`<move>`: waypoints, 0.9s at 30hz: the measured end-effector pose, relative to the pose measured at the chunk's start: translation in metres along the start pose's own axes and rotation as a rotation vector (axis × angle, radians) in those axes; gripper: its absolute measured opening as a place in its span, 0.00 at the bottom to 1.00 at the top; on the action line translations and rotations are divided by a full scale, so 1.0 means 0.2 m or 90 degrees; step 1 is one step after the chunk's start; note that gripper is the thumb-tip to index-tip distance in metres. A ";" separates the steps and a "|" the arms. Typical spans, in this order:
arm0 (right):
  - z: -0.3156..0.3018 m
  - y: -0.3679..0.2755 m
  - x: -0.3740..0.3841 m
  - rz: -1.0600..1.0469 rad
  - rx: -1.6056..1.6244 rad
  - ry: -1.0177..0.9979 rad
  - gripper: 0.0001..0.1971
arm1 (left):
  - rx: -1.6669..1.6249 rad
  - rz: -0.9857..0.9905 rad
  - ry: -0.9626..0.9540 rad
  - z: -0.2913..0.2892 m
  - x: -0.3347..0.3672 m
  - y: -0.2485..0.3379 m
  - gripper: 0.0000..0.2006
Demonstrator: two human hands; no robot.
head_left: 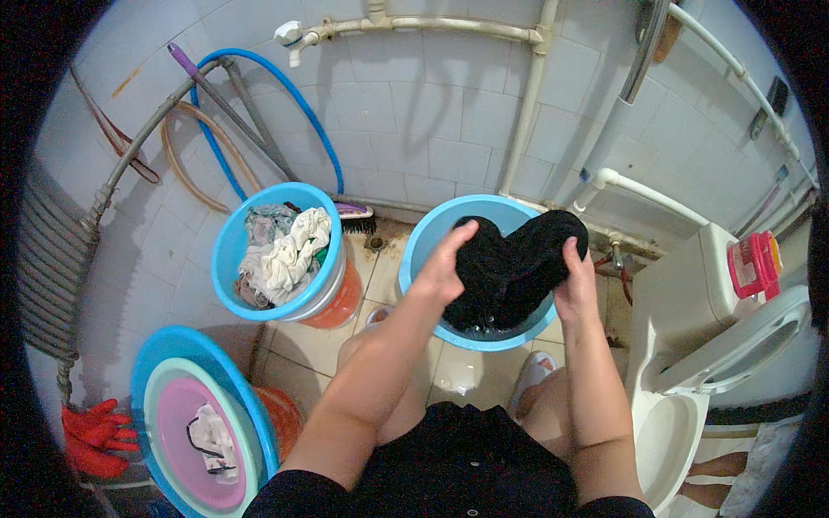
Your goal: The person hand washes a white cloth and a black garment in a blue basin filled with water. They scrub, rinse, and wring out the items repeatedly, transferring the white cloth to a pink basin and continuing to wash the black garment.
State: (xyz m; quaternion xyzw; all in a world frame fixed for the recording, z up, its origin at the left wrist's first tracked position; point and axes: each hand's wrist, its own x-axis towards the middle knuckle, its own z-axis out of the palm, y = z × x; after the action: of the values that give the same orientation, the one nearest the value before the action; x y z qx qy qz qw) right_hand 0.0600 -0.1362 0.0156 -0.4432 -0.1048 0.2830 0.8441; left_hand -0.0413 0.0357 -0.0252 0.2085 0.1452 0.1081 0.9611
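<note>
A wet-looking black garment [509,272], bunched into two rounded folds, is held up over a light-blue basin [416,250]; its exact kind I cannot make out. My left hand [445,263] grips its left side, thumb on top and the other fingers partly hidden. On the right side, my right hand [574,281] holds it the same way, fingers behind the cloth. The lower end of the garment hangs into the basin, where a little bubbly water [492,333] shows. Most of the basin's inside is hidden behind the cloth.
To the left, a blue basin of clothes [289,255] rests on an orange bucket [341,298]. Nearer are nested basins [160,423] with a white cloth and red rubber gloves [97,439]. A toilet [673,432] stands at right. A scrub brush [356,216] lies by the wall.
</note>
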 end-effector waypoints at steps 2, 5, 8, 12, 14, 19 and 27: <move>0.05 0.07 -0.04 -0.105 -0.188 -0.026 0.24 | 0.029 0.029 0.062 0.04 0.04 -0.10 0.15; 0.13 0.15 -0.11 -0.227 -0.600 -0.082 0.29 | -0.008 -0.018 0.058 0.06 0.08 -0.10 0.16; 0.19 0.19 -0.13 -0.463 -0.795 -0.215 0.34 | -0.081 0.050 -0.017 0.12 0.03 -0.12 0.13; 0.25 0.22 -0.16 -0.556 -0.804 -0.179 0.33 | -0.161 0.074 -0.099 -0.02 0.10 -0.27 0.12; 0.24 0.27 -0.13 -0.558 -0.760 -0.113 0.31 | -0.145 0.054 0.016 -0.06 0.13 -0.33 0.12; 0.19 0.23 0.04 -0.173 -0.611 0.092 0.22 | 0.019 0.085 0.187 0.01 0.09 -0.37 0.13; -0.07 0.22 0.17 0.129 -0.264 0.037 0.31 | -0.036 -0.028 0.140 0.13 -0.04 -0.07 0.18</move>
State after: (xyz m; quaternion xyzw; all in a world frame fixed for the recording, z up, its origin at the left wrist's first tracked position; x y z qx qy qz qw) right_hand 0.0776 -0.1061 -0.0300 -0.6234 -0.0915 0.3256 0.7050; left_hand -0.0386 0.0114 -0.0069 0.1651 0.2513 0.1133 0.9470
